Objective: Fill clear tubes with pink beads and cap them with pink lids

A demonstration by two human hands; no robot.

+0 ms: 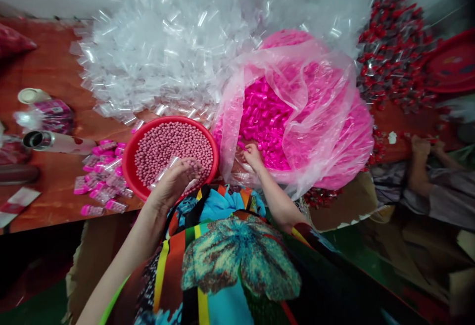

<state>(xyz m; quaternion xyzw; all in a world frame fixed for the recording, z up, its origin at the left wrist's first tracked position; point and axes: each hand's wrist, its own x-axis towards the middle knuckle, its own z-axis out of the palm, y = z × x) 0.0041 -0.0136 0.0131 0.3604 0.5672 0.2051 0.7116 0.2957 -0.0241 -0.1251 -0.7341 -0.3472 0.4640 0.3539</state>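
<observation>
"Where's the clear tube (159, 175)?"

"I see it over the red bowl (128, 167) of pink beads (174, 137). It lies slanted, its far end pointing away and right."

"And the hands?"

"The left hand (173, 180) curls round it. The right hand (254, 156) touches a pink cap (241, 145) in the bag (326, 112); I can't tell if it grips."

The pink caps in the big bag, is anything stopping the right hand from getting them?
Nothing visible is. The right hand is at the bag's opening, right beside the nearest pink caps. The see-through plastic bag does cover other caps farther right, but not the ones by the hand.
</observation>
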